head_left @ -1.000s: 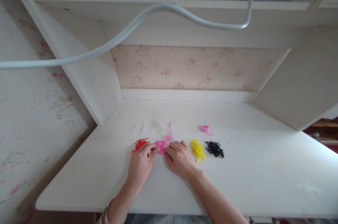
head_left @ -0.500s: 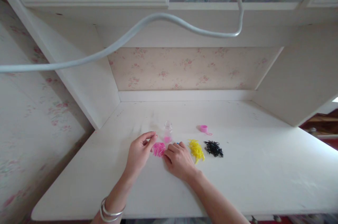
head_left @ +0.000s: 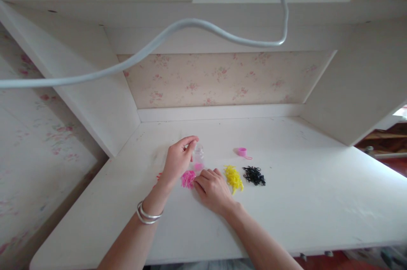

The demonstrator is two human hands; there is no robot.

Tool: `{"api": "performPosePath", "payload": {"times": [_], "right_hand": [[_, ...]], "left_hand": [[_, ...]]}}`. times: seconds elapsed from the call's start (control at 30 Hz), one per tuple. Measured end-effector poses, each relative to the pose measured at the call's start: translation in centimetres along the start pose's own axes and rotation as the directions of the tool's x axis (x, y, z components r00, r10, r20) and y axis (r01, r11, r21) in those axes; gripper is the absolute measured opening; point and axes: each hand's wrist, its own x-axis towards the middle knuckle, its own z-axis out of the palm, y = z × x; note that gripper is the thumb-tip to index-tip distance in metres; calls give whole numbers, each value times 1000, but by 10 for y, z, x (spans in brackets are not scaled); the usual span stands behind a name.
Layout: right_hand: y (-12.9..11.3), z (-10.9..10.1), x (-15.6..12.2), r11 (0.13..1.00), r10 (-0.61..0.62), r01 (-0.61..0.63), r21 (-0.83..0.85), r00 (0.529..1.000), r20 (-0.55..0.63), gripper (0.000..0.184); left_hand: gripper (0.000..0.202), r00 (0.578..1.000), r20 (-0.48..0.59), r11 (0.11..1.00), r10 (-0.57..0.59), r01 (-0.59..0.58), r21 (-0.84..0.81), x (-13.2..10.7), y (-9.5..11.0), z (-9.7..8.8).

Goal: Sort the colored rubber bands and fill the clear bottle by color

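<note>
My left hand (head_left: pixel 180 157) is pinched at the mouth of a small clear jar (head_left: pixel 199 153). Whatever its fingertips hold is too small to make out. Some pink pieces lie in the bottom of the jar, which stands upright. Below it on the table is a pile of small pink rubber bands (head_left: pixel 188 179). My right hand (head_left: pixel 212 187) rests on the table with its fingers curled, the tips at the right edge of that pink pile. What lies under its fingers is hidden.
Right of my right hand are piles of yellow bands (head_left: pixel 234 178) and black bands (head_left: pixel 254 175). A pink cap (head_left: pixel 242 151) with a loop lies behind them. Red bands (head_left: pixel 159 175) show partly behind my left wrist. A white cable (head_left: pixel 190 22) crosses above the desk.
My left hand has moved up and right from beside the pink pile to the jar's mouth, uncovering some red bands. My right hand stays near the pink pile. The view has shifted slightly.
</note>
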Motion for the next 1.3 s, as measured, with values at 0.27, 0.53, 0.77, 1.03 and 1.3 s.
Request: {"api": "performPosePath", "payload": {"times": [0.27, 0.53, 0.77, 1.03, 1.3], "right_hand": [[2, -3, 0, 1000, 2, -2, 23, 1000, -9, 20], [2, -2, 0, 999, 7, -6, 48, 1000, -28, 19], [2, -7, 0, 978, 113, -81, 192, 981, -161, 23], [7, -13, 18, 845, 414, -193, 499, 827, -380, 24], [15, -30, 58, 812, 476, -212, 544, 780, -406, 30]], "left_hand": [[31, 999, 36, 997, 18, -21, 75, 7, -7, 6], [30, 997, -12, 991, 80, -78, 108, 6, -13, 6], [24, 974, -169, 971, 153, -116, 211, -23, -42, -7], [20, 990, 123, 901, 75, -120, 416, -44, -71, -16], [26, 948, 313, 848, -61, -117, 518, -52, -61, -28]]}}
